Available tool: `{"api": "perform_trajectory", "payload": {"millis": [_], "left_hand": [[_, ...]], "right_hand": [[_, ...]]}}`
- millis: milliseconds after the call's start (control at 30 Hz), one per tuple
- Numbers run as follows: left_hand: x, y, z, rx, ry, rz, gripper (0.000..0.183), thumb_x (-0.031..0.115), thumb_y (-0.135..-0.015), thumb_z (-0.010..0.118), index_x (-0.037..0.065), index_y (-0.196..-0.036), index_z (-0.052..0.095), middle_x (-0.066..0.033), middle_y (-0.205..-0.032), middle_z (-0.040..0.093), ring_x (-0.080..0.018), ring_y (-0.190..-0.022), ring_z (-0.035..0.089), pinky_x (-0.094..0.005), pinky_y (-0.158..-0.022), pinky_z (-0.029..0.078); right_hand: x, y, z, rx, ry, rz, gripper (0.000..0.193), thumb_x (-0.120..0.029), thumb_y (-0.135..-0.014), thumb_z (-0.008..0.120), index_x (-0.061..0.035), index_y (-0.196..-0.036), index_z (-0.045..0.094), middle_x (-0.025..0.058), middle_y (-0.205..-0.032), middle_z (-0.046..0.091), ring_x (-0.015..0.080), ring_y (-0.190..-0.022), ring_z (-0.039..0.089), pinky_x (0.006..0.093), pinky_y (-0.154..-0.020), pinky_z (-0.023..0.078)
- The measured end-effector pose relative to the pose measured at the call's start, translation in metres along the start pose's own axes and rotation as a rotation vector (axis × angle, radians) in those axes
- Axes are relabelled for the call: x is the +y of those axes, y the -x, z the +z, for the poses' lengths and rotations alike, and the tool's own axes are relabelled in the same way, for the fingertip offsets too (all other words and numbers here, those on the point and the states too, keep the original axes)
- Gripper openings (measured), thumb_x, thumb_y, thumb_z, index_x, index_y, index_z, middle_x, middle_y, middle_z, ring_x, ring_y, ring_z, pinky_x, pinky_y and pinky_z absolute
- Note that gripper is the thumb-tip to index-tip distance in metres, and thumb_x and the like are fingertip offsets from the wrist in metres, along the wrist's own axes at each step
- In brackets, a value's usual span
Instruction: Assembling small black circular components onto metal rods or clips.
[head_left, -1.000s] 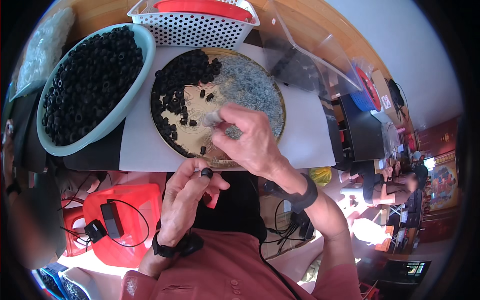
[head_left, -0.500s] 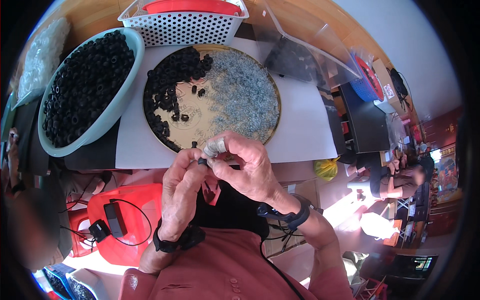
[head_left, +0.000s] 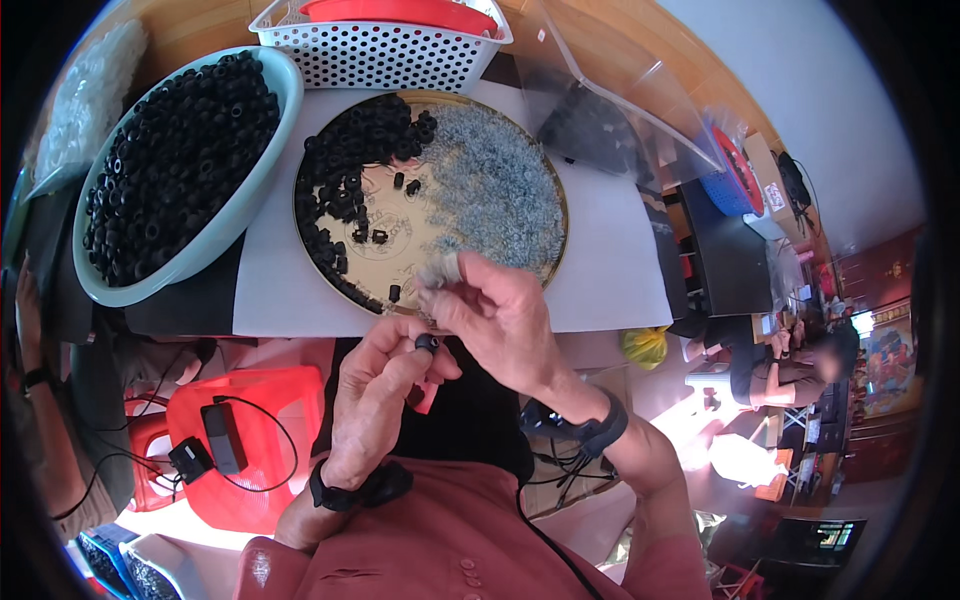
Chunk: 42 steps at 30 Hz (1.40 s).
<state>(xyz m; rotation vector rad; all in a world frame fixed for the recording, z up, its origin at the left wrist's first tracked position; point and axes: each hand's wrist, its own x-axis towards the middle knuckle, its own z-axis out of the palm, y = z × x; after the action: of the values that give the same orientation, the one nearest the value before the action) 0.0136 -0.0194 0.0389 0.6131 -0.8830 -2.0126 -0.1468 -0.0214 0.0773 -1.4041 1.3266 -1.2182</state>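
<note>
Between the thumb and index finger of my left hand (head_left: 372,405) is a small black ring-shaped piece (head_left: 427,343), its round hole showing. Just right of it my right hand (head_left: 508,328), with wrapped fingertips, hovers over the near rim of a round gold tray (head_left: 385,215). Its thumb and fingers are brought together; whatever is between them is too small and blurred to make out. Many loose black pieces (head_left: 350,140) lie on the tray's left side. A heap of small clear or silvery coiled pieces (head_left: 500,190) covers its right side.
A pale green basin (head_left: 285,120) full of black pieces stands left of the tray. Behind are a white perforated basket (head_left: 385,58) and a clear plastic box (head_left: 640,115). A red stool (head_left: 270,400) carries cabled black devices. Other people sit at the far left and right.
My hands have parted. The left has turned and lowered slightly, so the black piece's hole faces up; the right has lifted away from it toward the tray's rim.
</note>
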Motion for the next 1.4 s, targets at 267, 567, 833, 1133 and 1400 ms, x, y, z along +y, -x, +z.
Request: {"api": "perform_trajectory", "payload": {"millis": [267,567,833,1133,1400], "left_hand": [[-0.002,0.007,-0.011,0.004,0.042,-0.031,0.015,0.008,-0.094,0.048,0.001,-0.105,0.056,-0.0087,-0.086,0.067,-0.0054,-0.069,0.055,-0.0191,-0.060,0.042],[0.005,0.008,-0.016,-0.031,0.168,0.016,0.017,0.004,-0.094,0.046,0.000,-0.109,0.054,-0.0119,-0.090,0.066,-0.0117,-0.073,0.059,-0.0240,-0.064,0.047],[0.014,0.003,-0.003,-0.042,0.151,0.085,0.021,0.006,-0.095,0.048,0.000,-0.114,0.053,-0.0122,-0.091,0.066,-0.0154,-0.077,0.061,-0.0284,-0.072,0.051],[0.005,0.002,0.007,-0.069,0.117,0.059,0.021,0.007,-0.095,0.049,0.000,-0.114,0.053,-0.0123,-0.093,0.066,-0.0159,-0.080,0.063,-0.0295,-0.073,0.052],[-0.002,0.000,0.007,-0.062,0.106,0.058,0.024,0.005,-0.095,0.047,0.000,-0.118,0.054,-0.0120,-0.094,0.067,-0.0160,-0.082,0.063,-0.0293,-0.073,0.052]], "right_hand": [[-0.009,-0.038,0.002,-0.279,0.935,-0.526,0.019,0.000,-0.071,0.064,-0.0061,-0.089,0.063,0.0052,-0.081,0.059,0.0267,-0.079,0.059,0.0371,-0.072,0.043],[-0.020,-0.036,0.003,-0.204,0.455,-0.222,0.019,0.000,-0.071,0.063,-0.0005,-0.090,0.059,0.0093,-0.085,0.062,0.0206,-0.075,0.065,0.0327,-0.068,0.050],[-0.021,0.001,-0.010,-0.233,0.097,-0.084,0.014,0.005,-0.079,0.058,0.0031,-0.093,0.061,0.0081,-0.080,0.066,0.0112,-0.073,0.068,0.0262,-0.069,0.055],[-0.009,0.018,-0.019,-0.150,-0.361,0.049,0.011,0.004,-0.089,0.057,0.0045,-0.100,0.060,0.0035,-0.085,0.065,0.0098,-0.076,0.065,0.0250,-0.070,0.054],[-0.010,0.016,-0.023,-0.160,-0.065,-0.192,0.012,0.008,-0.088,0.058,0.0052,-0.097,0.064,0.0069,-0.092,0.062,0.0113,-0.073,0.065,0.0261,-0.065,0.054]]}}
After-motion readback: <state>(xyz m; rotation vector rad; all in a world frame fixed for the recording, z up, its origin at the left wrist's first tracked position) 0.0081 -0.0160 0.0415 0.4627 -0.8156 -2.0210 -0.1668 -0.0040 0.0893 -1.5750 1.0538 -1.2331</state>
